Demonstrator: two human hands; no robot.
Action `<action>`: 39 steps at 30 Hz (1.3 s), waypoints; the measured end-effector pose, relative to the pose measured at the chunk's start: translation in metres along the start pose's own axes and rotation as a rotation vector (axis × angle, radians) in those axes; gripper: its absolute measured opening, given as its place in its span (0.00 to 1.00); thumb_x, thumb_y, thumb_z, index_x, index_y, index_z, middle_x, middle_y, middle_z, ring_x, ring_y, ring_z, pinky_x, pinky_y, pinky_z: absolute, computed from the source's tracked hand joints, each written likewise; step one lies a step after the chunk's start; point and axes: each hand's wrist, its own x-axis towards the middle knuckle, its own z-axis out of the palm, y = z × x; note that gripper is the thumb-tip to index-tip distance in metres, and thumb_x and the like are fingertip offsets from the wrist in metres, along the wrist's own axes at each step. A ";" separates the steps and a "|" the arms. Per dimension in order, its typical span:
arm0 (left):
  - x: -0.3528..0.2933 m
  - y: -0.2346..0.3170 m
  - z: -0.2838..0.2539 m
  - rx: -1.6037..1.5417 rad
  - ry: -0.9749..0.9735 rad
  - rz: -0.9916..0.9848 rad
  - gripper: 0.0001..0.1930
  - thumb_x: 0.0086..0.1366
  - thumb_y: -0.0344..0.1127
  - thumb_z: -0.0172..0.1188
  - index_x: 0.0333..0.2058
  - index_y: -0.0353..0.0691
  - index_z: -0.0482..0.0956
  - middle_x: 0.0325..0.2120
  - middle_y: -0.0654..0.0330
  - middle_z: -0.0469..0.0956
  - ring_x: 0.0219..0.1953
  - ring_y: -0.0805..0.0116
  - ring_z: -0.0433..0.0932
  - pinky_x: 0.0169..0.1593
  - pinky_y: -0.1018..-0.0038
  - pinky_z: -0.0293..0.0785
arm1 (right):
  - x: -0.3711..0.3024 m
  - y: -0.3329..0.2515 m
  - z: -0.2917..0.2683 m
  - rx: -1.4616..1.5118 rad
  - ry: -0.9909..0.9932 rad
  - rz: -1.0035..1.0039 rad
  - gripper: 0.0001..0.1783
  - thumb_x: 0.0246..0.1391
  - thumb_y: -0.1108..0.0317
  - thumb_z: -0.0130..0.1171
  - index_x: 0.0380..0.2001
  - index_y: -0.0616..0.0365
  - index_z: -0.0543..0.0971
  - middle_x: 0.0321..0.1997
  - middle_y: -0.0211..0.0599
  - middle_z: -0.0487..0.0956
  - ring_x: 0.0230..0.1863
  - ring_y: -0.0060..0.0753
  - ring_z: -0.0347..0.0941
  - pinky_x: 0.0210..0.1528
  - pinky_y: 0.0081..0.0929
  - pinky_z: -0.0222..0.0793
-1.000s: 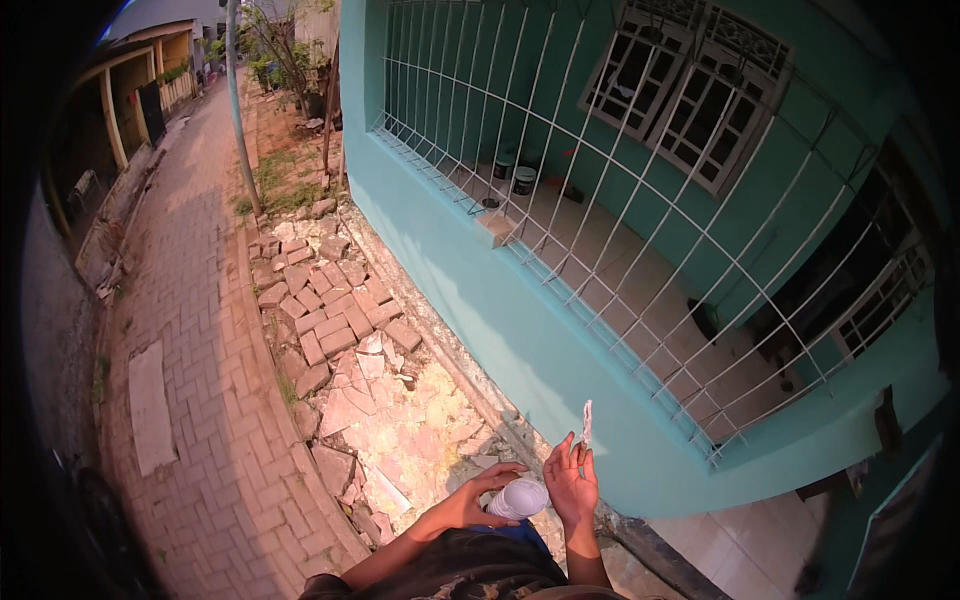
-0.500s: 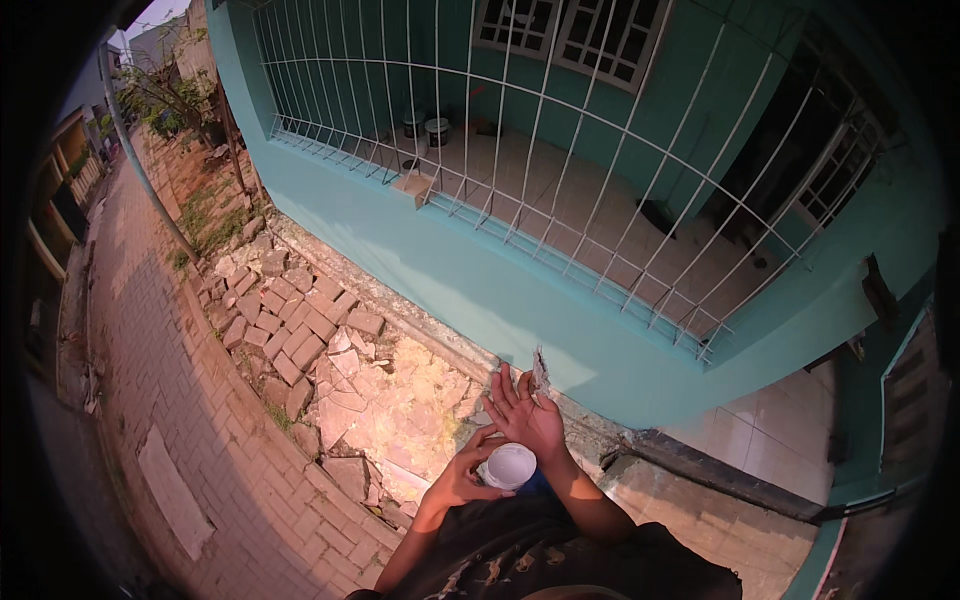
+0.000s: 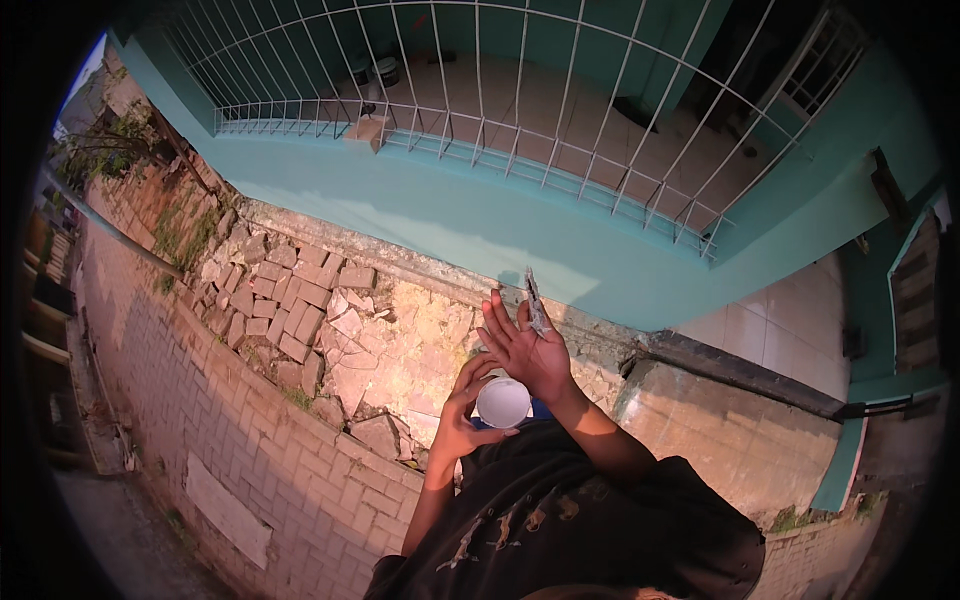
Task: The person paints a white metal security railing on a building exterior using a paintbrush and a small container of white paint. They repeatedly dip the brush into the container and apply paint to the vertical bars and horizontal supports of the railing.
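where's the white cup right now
In the head view, the white cup is just below centre, held in the left hand, below the right hand and above the dark shirt.

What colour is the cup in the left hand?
The cup in the left hand is white, seen best in the head view.

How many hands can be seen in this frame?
2: the left hand, around a white cup, and the right hand, just beyond it, holding a thin, whitish-crusted piece. No others show.
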 end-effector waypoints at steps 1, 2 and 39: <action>0.000 0.000 -0.001 -0.001 -0.005 0.002 0.40 0.37 0.31 0.83 0.54 0.35 0.82 0.66 0.48 0.64 0.69 0.50 0.66 0.66 0.57 0.68 | 0.000 0.001 0.002 0.019 0.001 -0.008 0.28 0.76 0.46 0.34 0.66 0.47 0.72 0.78 0.32 0.61 0.81 0.36 0.47 0.83 0.44 0.40; 0.000 -0.001 -0.002 -0.002 -0.020 -0.006 0.40 0.37 0.31 0.83 0.54 0.35 0.82 0.66 0.48 0.64 0.68 0.50 0.66 0.66 0.57 0.68 | 0.001 0.003 0.003 0.038 0.001 -0.016 0.28 0.76 0.46 0.35 0.67 0.47 0.71 0.78 0.33 0.61 0.81 0.36 0.47 0.83 0.43 0.40; -0.004 0.014 -0.005 0.121 -0.124 0.099 0.36 0.48 0.32 0.81 0.59 0.36 0.79 0.72 0.47 0.57 0.74 0.49 0.58 0.72 0.54 0.61 | 0.004 0.015 0.017 0.245 0.037 -0.075 0.17 0.67 0.56 0.46 0.50 0.49 0.79 0.81 0.29 0.56 0.83 0.37 0.39 0.84 0.48 0.27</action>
